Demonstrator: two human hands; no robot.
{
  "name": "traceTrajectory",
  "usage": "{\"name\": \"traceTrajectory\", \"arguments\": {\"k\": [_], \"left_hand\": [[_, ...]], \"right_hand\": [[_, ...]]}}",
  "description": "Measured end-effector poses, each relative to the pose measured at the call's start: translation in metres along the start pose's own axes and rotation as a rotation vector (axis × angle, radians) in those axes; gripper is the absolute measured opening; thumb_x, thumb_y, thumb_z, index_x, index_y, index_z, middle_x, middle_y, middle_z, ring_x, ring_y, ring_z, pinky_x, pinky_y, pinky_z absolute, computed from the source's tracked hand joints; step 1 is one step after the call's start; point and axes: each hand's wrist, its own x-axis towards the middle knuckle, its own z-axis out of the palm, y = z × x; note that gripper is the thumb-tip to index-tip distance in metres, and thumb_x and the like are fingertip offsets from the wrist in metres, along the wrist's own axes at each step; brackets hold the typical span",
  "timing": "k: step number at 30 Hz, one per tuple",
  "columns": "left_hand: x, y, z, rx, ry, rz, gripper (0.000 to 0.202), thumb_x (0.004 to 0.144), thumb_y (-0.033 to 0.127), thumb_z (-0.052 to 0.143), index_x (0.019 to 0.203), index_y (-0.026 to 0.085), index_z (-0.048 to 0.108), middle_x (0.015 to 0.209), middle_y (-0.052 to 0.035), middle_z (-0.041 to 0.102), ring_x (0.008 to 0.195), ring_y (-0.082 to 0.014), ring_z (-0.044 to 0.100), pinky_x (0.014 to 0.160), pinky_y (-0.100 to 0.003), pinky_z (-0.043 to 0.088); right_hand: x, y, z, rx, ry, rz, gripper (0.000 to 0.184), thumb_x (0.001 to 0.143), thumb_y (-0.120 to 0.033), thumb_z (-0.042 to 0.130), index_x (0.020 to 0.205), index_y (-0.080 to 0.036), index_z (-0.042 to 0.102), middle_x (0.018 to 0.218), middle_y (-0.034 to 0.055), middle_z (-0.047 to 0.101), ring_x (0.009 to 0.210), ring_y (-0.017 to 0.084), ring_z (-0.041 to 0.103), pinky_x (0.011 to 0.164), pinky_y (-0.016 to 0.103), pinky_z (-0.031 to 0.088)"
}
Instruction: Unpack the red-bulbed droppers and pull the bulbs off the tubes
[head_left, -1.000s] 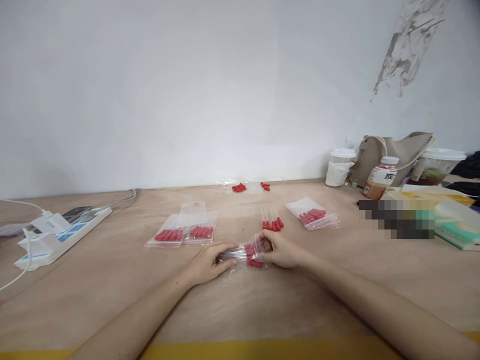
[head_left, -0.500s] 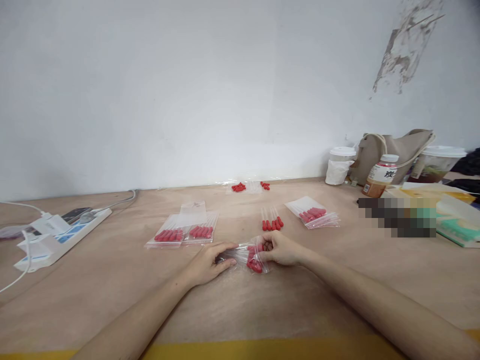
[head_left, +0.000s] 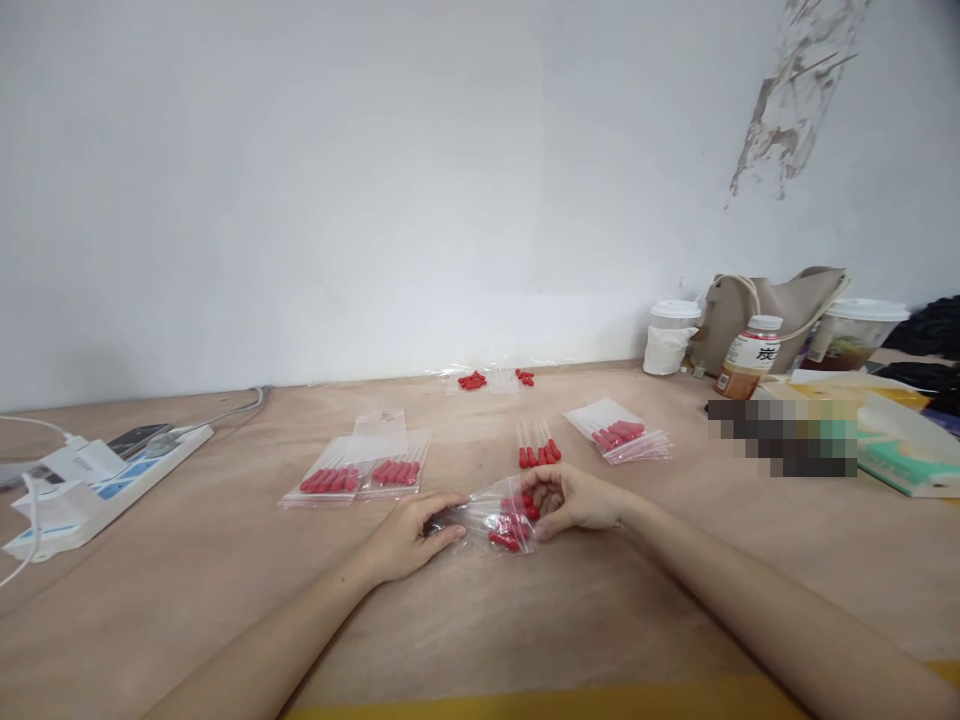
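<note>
Low over the table, a clear zip bag [head_left: 487,515] holds several droppers with red rubber bulbs [head_left: 510,528]. My left hand [head_left: 412,535] grips the bag's left end, by the glass tubes, between thumb and fingers. At its right edge, beside the bulbs, my right hand [head_left: 574,500] has curled fingers and thumb on the bag's mouth; whether they also pinch a bulb is partly hidden. Just behind my right hand lies a row of loose droppers [head_left: 538,455], bulbs toward me.
Filled bags of droppers [head_left: 330,480] lie left, and a bag stack [head_left: 619,432] lies right. More red bulbs in plastic [head_left: 472,381] sit against the wall. A power strip [head_left: 112,500] is far left; a bottle [head_left: 750,358], cups [head_left: 670,340] and a handbag [head_left: 731,315] stand right.
My right hand has shifted slightly right along the bag's mouth, its fingers less tightly pinched. The bulbs inside have spread somewhat. My left hand keeps its hold; the view has shifted a little.
</note>
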Motion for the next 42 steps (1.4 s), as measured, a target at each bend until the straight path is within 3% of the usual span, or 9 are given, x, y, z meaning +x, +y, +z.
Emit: {"name": "traceTrajectory", "arguments": {"k": [7,11,17,23,27,34,42], "left_hand": [[-0.001,0.003,-0.003,-0.010,-0.013,-0.023,0.032,0.080,0.032,0.052,0.111,0.025,0.056,0.112,-0.0028,0.060,0.098,-0.0176,0.057,0.084,-0.030,0.044],[-0.002,0.003,-0.004,-0.007,-0.022,-0.067,0.034,0.080,0.034,0.051,0.112,0.024,0.056,0.113,-0.0027,0.059,0.099,-0.0180,0.056,0.086,-0.030,0.043],[-0.001,0.001,-0.003,-0.028,-0.015,-0.091,0.034,0.080,0.035,0.051,0.111,0.022,0.056,0.114,-0.0032,0.059,0.100,-0.0182,0.055,0.087,-0.030,0.043],[0.001,0.001,-0.003,-0.046,-0.029,-0.064,0.033,0.080,0.030,0.051,0.113,0.023,0.054,0.114,-0.0029,0.058,0.101,-0.0178,0.055,0.087,-0.030,0.042],[0.001,0.000,-0.003,-0.057,-0.033,-0.062,0.034,0.081,0.031,0.050,0.113,0.022,0.054,0.116,-0.0035,0.057,0.102,-0.0182,0.054,0.089,-0.031,0.041],[0.001,-0.002,-0.004,-0.063,-0.060,-0.088,0.037,0.081,0.034,0.051,0.116,0.023,0.052,0.119,-0.0037,0.056,0.104,-0.0189,0.053,0.090,-0.032,0.041],[0.001,0.000,-0.003,-0.063,-0.043,-0.077,0.036,0.081,0.032,0.050,0.115,0.023,0.053,0.119,-0.0034,0.056,0.105,-0.0188,0.053,0.091,-0.032,0.040]], "right_hand": [[0.002,0.004,0.000,-0.049,-0.031,-0.097,0.039,0.059,-0.030,0.073,0.092,-0.014,0.059,0.069,-0.0025,0.057,0.060,0.006,0.050,0.057,0.019,0.040],[0.004,0.004,0.004,-0.012,0.053,-0.081,0.039,0.066,-0.040,0.067,0.092,-0.013,0.056,0.063,-0.0027,0.057,0.056,0.008,0.052,0.057,0.023,0.043],[0.008,0.002,0.021,0.026,0.051,-0.109,0.039,0.058,-0.040,0.072,0.083,-0.013,0.060,0.073,0.0016,0.062,0.067,0.012,0.057,0.065,0.025,0.044],[0.016,0.001,0.029,0.033,0.169,-0.017,0.040,0.047,-0.031,0.078,0.078,-0.012,0.061,0.066,0.0007,0.062,0.059,0.012,0.056,0.056,0.024,0.044],[0.021,0.001,0.032,0.064,0.214,-0.018,0.032,0.050,-0.031,0.075,0.072,-0.012,0.062,0.064,0.0002,0.062,0.056,0.010,0.055,0.054,0.022,0.042],[0.009,-0.004,0.015,-0.040,0.283,0.086,0.023,0.064,-0.032,0.066,0.077,-0.013,0.061,0.051,-0.0048,0.052,0.043,0.005,0.045,0.040,0.017,0.035],[0.002,-0.005,0.015,-0.103,0.213,0.073,0.037,0.068,-0.040,0.063,0.095,-0.017,0.051,0.073,-0.0026,0.055,0.049,0.005,0.048,0.044,0.019,0.043]]}}
